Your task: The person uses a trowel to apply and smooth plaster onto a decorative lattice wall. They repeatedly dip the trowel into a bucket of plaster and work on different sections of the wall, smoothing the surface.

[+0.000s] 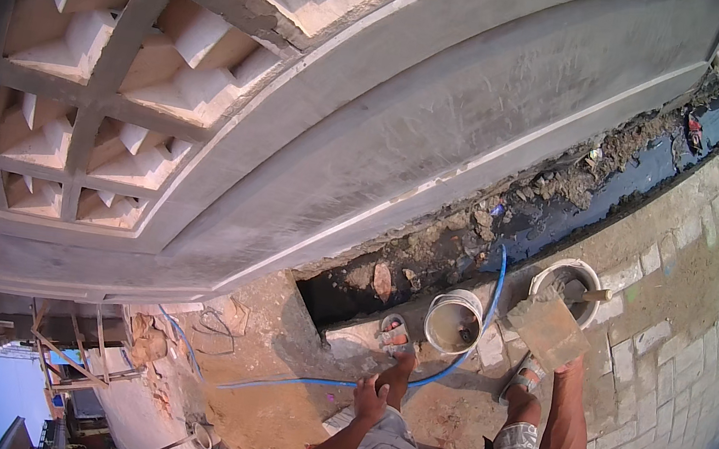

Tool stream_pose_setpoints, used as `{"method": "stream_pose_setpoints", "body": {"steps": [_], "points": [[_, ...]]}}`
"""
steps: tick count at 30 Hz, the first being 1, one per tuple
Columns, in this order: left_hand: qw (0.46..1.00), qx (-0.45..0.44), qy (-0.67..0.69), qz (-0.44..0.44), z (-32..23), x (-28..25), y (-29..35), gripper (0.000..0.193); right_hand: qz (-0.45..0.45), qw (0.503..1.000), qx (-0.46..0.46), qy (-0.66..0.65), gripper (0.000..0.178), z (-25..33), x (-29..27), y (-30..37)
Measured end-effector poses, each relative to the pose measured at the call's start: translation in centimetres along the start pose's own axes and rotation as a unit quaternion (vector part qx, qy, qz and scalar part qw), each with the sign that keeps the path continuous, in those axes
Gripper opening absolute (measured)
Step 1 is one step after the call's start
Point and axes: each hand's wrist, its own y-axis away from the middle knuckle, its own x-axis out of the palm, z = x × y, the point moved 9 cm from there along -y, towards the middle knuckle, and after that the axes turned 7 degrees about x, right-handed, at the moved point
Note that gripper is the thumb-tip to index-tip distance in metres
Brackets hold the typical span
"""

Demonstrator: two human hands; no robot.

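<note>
My right hand [573,366] grips the near edge of a square, mortar-stained board [552,332], and part of the hand is hidden beneath it. The board is tilted in front of a white-rimmed bucket [540,279], overlapping its near side. A wooden handle [598,295] sticks out over that bucket's right rim; its tool end cannot be made out. Close to my left knee is my left hand [370,400], its fingers loosely extended and nothing in them. A second white bucket [454,322] stands between my feet, with murky contents and a small dark object inside.
A grey plastered wall [447,135] with openwork blocks [62,41] rises at left. Along its foot runs an open drain [609,201] with dark water and rubble. A blue hose [449,368] crosses the ground between my legs. Paving bricks [682,366] cover the right side.
</note>
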Motion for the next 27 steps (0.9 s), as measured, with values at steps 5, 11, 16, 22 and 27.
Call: {"method": "stream_pose_setpoints", "body": {"steps": [5, 11, 16, 22, 27], "points": [[0.982, 0.052, 0.176, -0.034, 1.4, -6.9, -0.4, 0.050, -0.048, 0.999, -0.024, -0.012, 0.041, -4.9, 9.6, -2.0], [0.976, 0.080, 0.196, -0.050, 8.7, -13.6, -1.6, 0.048, 0.173, 0.985, -0.014, 0.014, 0.065, -7.7, 33.4, -1.9], [0.991, 0.023, 0.120, -0.047, 19.6, -20.3, -1.7, 0.042, 0.194, 0.972, -0.084, 0.102, 0.072, -10.1, 43.7, -6.5], [0.920, -0.203, 0.331, -0.048, 29.6, -23.4, -1.7, 0.041, 0.183, 0.971, -0.128, 0.089, 0.064, -10.3, 47.0, -12.7], [0.953, 0.017, 0.300, -0.029, 27.4, -21.8, -2.6, 0.032, 0.142, 0.975, -0.156, 0.075, 0.066, -10.6, 48.8, -14.4]]}}
